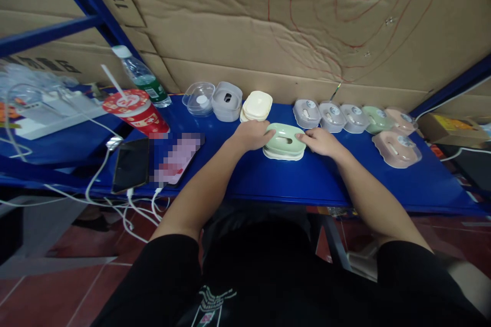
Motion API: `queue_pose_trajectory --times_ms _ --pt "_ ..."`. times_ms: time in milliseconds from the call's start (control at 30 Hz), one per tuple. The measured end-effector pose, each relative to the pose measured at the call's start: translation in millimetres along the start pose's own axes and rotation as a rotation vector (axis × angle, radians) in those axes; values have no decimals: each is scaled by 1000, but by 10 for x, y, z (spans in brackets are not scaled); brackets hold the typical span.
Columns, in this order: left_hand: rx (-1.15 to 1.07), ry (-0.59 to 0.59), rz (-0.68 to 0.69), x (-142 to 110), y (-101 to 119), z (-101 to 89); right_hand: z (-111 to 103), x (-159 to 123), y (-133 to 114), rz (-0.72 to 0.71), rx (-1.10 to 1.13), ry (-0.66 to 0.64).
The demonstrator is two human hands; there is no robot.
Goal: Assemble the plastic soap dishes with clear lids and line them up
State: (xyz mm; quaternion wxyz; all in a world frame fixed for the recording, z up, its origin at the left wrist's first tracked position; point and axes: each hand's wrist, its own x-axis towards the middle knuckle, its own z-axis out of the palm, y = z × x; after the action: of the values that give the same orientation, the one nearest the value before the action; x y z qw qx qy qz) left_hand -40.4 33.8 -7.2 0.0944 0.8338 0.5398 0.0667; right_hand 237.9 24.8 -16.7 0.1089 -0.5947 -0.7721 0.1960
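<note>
on the blue counter (pixel 276 180), head view, the left hand (pixel 253 135) and right hand (pixel 320 142) grasp a green lid (pixel 284 132) by its ends, over a paler stack (pixel 283 156). six closed boxes (pixel 333 118) at right look finished; cream pieces (pixel 259 103) behind seem unfinished.

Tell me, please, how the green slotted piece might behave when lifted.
The green slotted piece would probably feel stiff, showing no bend between left hand and right hand. Its smooth-looking surface may be slippery. Rolling seems unlikely, given its flattish shape.
</note>
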Motion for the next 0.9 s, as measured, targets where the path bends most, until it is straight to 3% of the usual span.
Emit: queue_pose_trajectory --times_ms 167,333,400,467,600,667,733,900 --pt "71 -152 32 -25 46 53 14 27 -6 28 -145 -110" --pt "65 -116 15 -44 114 75 60 73 56 24 -188 -111" --pt "5 -4 -31 -20 74 12 68 77 68 25 -171 -99" --pt "-96 210 -120 1 -44 -97 68 75 73 30 -150 -97" --pt "-232 758 -365 -28 -500 -324 62 71 77 14 -150 -90" --pt "-266 872 -511 -60 -775 -366 60 69 75 7 -152 -91" --pt "-318 830 -645 -71 -1028 -343 58 64 72 10 -138 -100" --pt "-395 648 -723 23 -1408 -158 52 46 64 6 -117 -109"
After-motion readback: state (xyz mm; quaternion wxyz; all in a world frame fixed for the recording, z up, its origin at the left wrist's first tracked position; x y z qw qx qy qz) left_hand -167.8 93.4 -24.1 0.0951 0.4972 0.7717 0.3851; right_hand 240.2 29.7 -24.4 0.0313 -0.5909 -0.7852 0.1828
